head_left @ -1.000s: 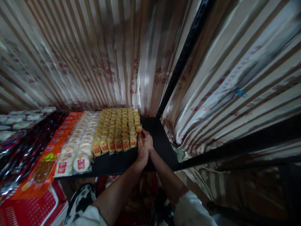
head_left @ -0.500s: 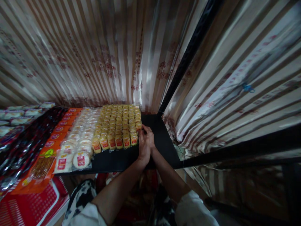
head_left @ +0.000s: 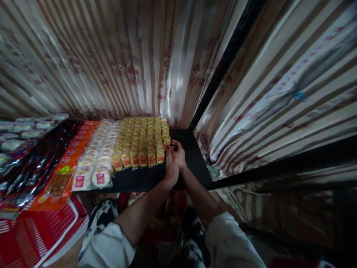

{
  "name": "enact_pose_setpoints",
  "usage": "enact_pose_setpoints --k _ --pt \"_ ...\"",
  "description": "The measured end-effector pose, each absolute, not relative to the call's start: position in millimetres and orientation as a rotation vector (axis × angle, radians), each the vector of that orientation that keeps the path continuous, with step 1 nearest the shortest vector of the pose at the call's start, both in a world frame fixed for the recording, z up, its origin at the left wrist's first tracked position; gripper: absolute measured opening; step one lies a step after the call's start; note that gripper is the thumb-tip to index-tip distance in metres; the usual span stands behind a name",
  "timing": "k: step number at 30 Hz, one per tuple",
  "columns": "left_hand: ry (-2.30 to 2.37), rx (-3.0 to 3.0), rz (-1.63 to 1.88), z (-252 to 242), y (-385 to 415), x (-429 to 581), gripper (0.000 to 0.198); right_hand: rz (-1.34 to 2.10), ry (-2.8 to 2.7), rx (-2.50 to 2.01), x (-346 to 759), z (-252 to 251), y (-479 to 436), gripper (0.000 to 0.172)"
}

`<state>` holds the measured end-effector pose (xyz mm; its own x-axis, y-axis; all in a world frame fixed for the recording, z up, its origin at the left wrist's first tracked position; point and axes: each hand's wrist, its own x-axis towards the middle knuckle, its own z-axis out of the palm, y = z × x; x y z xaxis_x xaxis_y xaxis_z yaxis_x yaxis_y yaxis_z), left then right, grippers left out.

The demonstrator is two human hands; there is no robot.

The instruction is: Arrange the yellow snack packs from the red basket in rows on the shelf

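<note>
Close rows of small wrapped yellow cakes (head_left: 139,139) stand on a black shelf (head_left: 134,180), with red labels on the front ones. My left hand (head_left: 172,168) is at the right end of these rows, its fingers stretched forward and lying together. Right beside it, my right hand (head_left: 180,154) has bent fingers pinched at the front wrapped cake (head_left: 166,142) of the rightmost row. The two hands touch each other, and the left one partly hides the right one's fingers.
Left of the cakes lie bags of round white crackers (head_left: 102,176), orange snack packs (head_left: 57,186) and dark shiny packs (head_left: 33,167). A red basket (head_left: 55,227) sits below at left. A black post (head_left: 220,76) rises at the shelf's back right corner, before striped sheeting (head_left: 145,56).
The view has shifted slightly, so the shelf sits a little higher in the picture. Both hands stay at the right end of the cakes; the right hand's fingers are more bent.
</note>
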<state>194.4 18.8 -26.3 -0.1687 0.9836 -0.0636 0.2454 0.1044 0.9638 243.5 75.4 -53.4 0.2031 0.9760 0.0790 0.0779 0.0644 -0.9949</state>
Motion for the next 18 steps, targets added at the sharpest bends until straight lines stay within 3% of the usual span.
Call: enact_pose_setpoints --k 5,12,15,18 --pt "1.447 1.124 1.079 -5.4 -18.2 181.2 0.053 0.818 -1.087 -1.426 235.8 -39.5 47.9 0.041" --pt "1.303 1.329 1.136 -8.8 -126.0 132.0 0.039 0.825 -1.223 -1.361 216.6 -32.9 -73.4 0.029" --pt "1.495 1.356 0.924 -35.7 -161.2 102.8 0.037 0.943 -1.469 -1.469 204.1 -54.1 -119.9 0.027" --pt "1.770 1.351 0.330 -70.1 -171.4 75.1 0.038 1.105 -1.780 -1.700 190.5 -83.0 -140.7 0.028"
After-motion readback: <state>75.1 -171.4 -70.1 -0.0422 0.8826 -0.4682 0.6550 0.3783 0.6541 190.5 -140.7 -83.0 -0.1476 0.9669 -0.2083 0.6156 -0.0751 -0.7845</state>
